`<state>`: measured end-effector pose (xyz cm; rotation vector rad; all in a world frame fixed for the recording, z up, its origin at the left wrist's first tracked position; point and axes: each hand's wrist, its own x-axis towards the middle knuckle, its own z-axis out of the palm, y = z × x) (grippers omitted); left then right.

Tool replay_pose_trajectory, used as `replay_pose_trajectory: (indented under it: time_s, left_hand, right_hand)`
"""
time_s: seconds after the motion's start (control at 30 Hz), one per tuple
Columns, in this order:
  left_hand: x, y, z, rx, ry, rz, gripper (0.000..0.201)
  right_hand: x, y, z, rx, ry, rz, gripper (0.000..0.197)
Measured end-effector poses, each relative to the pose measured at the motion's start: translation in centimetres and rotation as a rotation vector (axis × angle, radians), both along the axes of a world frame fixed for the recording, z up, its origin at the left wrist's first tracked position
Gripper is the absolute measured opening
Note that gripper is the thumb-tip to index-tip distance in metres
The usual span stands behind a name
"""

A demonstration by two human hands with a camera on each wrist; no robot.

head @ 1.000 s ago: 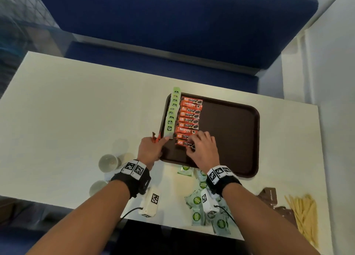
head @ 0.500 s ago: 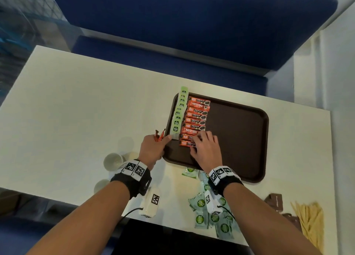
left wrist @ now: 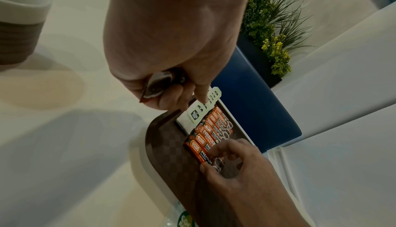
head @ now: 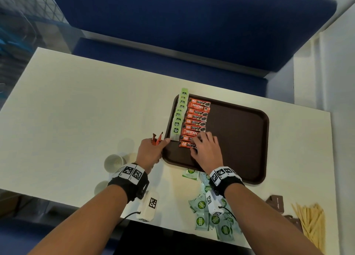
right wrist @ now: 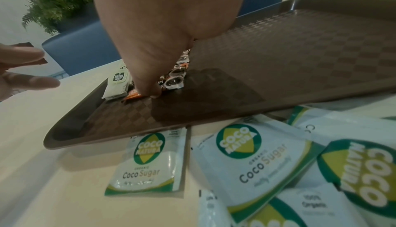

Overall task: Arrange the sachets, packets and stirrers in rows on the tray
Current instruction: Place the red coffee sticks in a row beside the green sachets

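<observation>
The right hand [head: 208,152] lies on the brown tray [head: 240,139], its fingers [left wrist: 230,146] curled down onto the nearest orange coffee sachet [head: 187,144], thumb pinching its near edge. That sachet ends a row of orange coffee sachets [head: 196,120] running up the tray's left part, with a row of green-labelled packets [head: 179,114] just beside it along the left rim. The left hand [head: 150,153] sits at the tray's near-left corner — index finger stretched out to the nearest green-labelled packet, the other fingers curled round spare orange sachets [head: 157,139]. On the tabletop [head: 76,110], pale sugar sachets [head: 207,212] lie heaped against the tray's near edge. Brown packets [head: 276,203] and wooden stirrers [head: 312,222] lie at the near right — two paper cups [head: 113,162] stand near left.
</observation>
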<state>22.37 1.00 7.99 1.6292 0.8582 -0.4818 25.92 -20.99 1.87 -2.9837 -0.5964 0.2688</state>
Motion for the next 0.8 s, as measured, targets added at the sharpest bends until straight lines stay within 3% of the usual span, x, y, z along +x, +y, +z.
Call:
replay_pose_trajectory:
  time_s: [0.23, 0.37, 0.43, 0.5, 0.6, 0.67, 0.8]
  left_hand:
    - [0.1, 0.0, 0.0, 0.006, -0.001, -0.010, 0.043]
    - [0.5, -0.3, 0.2, -0.069, 0.013, -0.107, 0.025]
    - [0.9, -0.9, 0.5, -0.205, 0.006, -0.151, 0.013]
    - [1.1, -1.6, 0.7, -0.329, 0.003, -0.171, 0.006]
    - [1.5, -2.4, 0.9, -0.467, -0.012, -0.245, 0.021]
    - [1.7, -2.6, 1.2, -0.492, -0.035, -0.318, 0.025]
    - [2.0, -2.7, 1.8, -0.452, -0.056, -0.368, 0.029]
  right_hand:
    - [0.2, 0.1, 0.2, 0.029, 0.011, -0.004, 0.035]
    - [-0.1, -0.1, 0.8, 0.162, 0.026, -0.109, 0.029]
    - [-0.1, -0.2, 1.5, 0.311, 0.076, -0.224, 0.022]
    - [0.4, -0.4, 2.4, 0.582, 0.234, -0.373, 0.015]
    - [1.2, -0.6, 4.6, 0.976, 0.600, -0.474, 0.020]
    - [1.3, -0.9, 6.2, 1.082, 0.716, -0.430, 0.026]
    - [1.8, -2.1, 7.7, 1.164, 0.680, -0.482, 0.018]
